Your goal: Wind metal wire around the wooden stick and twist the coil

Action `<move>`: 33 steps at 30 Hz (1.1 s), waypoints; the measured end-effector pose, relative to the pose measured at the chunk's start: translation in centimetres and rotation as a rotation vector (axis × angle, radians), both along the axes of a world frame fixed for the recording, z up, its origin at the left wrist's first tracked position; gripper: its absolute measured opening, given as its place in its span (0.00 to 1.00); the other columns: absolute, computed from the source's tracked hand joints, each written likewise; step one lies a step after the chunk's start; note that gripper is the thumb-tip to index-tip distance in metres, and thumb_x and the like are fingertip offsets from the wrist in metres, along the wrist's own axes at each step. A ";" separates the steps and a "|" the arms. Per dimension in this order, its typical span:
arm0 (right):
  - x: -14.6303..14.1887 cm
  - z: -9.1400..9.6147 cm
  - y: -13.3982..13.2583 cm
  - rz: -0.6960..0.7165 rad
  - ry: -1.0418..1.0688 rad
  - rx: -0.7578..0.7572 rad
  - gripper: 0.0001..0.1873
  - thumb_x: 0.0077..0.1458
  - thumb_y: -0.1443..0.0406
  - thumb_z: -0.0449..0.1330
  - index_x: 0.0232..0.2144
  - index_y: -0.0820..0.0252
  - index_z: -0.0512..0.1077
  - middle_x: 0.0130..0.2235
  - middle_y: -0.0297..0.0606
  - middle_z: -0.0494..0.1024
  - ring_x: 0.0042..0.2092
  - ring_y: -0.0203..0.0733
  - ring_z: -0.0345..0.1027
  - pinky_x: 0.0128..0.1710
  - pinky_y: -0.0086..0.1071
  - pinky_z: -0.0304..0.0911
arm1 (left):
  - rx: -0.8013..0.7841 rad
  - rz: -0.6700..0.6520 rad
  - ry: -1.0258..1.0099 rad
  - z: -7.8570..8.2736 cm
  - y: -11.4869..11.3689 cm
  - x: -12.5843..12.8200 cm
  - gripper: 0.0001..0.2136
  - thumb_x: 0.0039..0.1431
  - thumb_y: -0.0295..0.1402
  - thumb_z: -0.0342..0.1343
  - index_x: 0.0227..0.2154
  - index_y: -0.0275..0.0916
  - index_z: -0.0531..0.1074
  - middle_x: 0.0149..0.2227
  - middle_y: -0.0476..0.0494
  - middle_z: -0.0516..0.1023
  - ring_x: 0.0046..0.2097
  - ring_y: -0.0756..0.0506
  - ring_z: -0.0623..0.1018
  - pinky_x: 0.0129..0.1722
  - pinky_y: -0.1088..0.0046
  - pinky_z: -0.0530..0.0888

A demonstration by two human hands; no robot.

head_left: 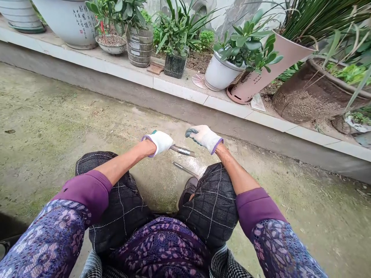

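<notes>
Clenching a metal rod [182,150] in the left grip [159,142], right grip [204,138] curled nearby, hold unclear

White knit gloves, the left glove [159,142] and the right glove [204,138], show purple cuffs and grey-green fingertips beside a silver metal rod [182,150] at centre. Purple sleeves [278,239] carry a blue-and-lilac floral lace pattern, over charcoal trousers [121,204] checked in a white grid. At upper left, a white porcelain pot [68,21] bears black calligraphy; at upper right, a pale pink tapered pot [261,73] leans by a white pot [220,73]. Green moss mottles the grey concrete ground [58,127].
</notes>
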State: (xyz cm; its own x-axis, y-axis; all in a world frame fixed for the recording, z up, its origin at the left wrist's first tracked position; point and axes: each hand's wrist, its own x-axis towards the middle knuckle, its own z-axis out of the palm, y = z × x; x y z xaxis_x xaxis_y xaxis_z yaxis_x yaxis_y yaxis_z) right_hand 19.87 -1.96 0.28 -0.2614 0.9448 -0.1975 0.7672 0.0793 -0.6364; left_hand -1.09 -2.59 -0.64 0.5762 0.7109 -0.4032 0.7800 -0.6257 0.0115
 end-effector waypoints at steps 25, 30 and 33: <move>0.0 0.8 -0.3 0.044 -0.035 0.004 0.15 0.51 0.67 0.54 0.37 0.62 0.80 0.23 0.31 0.70 0.22 0.29 0.60 0.23 0.23 0.55 | 0.020 0.013 0.022 -0.6 0.0 -0.2 0.12 0.56 0.26 0.54 0.39 0.38 0.80 0.37 0.33 0.82 0.39 0.38 0.81 0.41 0.63 0.74; 0.6 -0.1 1.0 -0.053 0.065 -0.061 0.14 0.49 0.70 0.55 0.36 0.64 0.78 0.23 0.31 0.70 0.22 0.29 0.60 0.19 0.22 0.53 | -0.041 0.055 -0.275 1.2 0.1 -0.5 0.13 0.58 0.38 0.53 0.42 0.43 0.79 0.31 0.46 0.80 0.31 0.46 0.77 0.34 0.73 0.71; 0.0 0.2 0.7 -0.101 0.140 -0.135 0.13 0.51 0.69 0.55 0.37 0.66 0.77 0.21 0.30 0.67 0.20 0.30 0.58 0.17 0.23 0.53 | -0.059 0.198 -0.540 2.4 0.9 -1.4 0.15 0.55 0.39 0.54 0.41 0.40 0.79 0.28 0.49 0.78 0.28 0.49 0.74 0.30 0.75 0.69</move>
State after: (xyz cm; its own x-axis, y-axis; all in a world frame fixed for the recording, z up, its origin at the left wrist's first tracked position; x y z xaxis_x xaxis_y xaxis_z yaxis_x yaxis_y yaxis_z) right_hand 19.87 -1.24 0.50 -0.2002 0.9352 -0.2920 0.6702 -0.0867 -0.7371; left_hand -2.46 -1.74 1.73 0.5691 0.8118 -0.1307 0.7561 -0.4543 0.4710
